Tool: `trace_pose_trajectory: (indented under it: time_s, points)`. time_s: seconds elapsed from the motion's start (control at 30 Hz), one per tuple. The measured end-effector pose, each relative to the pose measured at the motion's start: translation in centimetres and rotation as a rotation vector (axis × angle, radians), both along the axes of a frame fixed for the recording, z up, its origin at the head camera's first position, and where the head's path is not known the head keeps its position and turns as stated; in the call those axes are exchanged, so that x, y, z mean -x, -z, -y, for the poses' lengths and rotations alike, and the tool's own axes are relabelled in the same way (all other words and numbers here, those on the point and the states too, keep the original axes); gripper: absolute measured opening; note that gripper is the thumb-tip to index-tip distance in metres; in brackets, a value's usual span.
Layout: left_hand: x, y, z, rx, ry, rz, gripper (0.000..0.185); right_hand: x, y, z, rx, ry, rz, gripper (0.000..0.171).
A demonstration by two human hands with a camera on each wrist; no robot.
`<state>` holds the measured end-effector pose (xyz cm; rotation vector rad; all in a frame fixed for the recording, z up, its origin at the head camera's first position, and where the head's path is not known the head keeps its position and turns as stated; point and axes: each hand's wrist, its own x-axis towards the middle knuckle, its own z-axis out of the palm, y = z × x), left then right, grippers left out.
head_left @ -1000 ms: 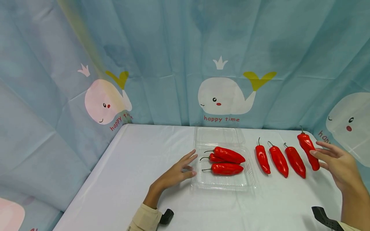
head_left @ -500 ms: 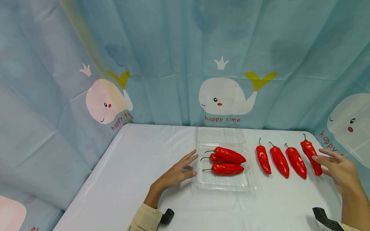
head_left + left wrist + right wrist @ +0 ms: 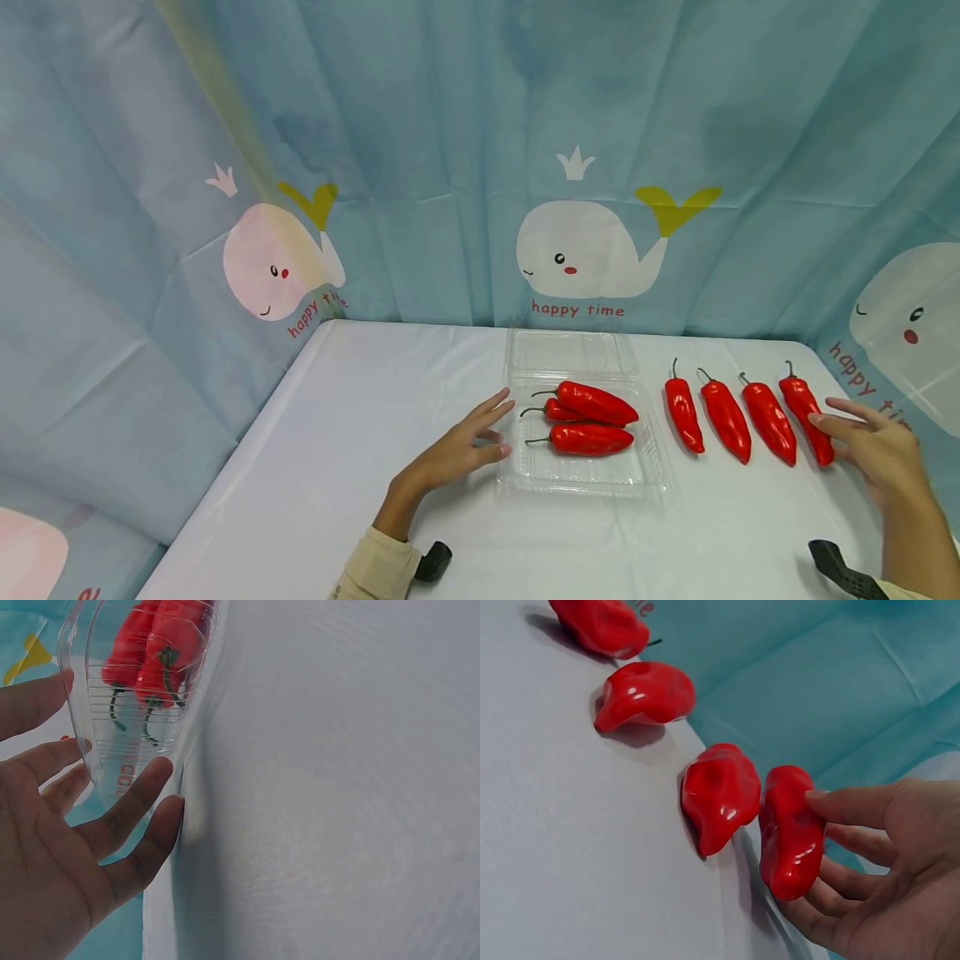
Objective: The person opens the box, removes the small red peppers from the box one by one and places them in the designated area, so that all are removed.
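A clear plastic clamshell box (image 3: 562, 477) lies with its lid open at the middle of the table. In it are 3 red chili peppers (image 3: 588, 439), stems toward the left. Beside the box's left wall my left hand (image 3: 453, 454) has its fingers spread, fingertips right at the rim, as the left wrist view also shows. At the far right, my right hand (image 3: 885, 458) pinches the lower part of another red pepper (image 3: 798, 400) between thumb and fingers. In the right wrist view that pepper (image 3: 789, 832) stands close to its neighbour, its tip toward the camera.
Between the box and the held pepper, 3 more red peppers (image 3: 723, 419) lie in a slanted row on the white tablecloth (image 3: 315, 467). The box's lid (image 3: 570, 352) is folded back toward the blue curtain (image 3: 450, 167), which hangs behind the table's far edge.
My right hand has brought its pepper down toward the table, in line with the row. My left hand has stayed at the box.
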<state>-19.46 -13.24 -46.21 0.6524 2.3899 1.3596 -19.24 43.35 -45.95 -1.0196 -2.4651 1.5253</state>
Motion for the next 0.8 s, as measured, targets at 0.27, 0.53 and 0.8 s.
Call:
trace_pose_trajectory:
  time_s: [0.27, 0.53, 0.8]
  points:
    - [0.0, -0.1, 0.0, 0.0, -0.003, -0.003, 0.071, 0.5, 0.9, -0.6, -0.02, 0.012, 0.017, 0.08]
    - [0.1, -0.1, 0.0, -0.004, 0.007, -0.014, 0.071, 0.9, 1.4, -0.8, -0.054, -0.042, 0.025, 0.078]
    - [0.1, 0.0, 0.0, -0.001, 0.007, -0.01, 0.071, 0.8, 1.6, -0.7, -0.057, -0.058, 0.032, 0.082]
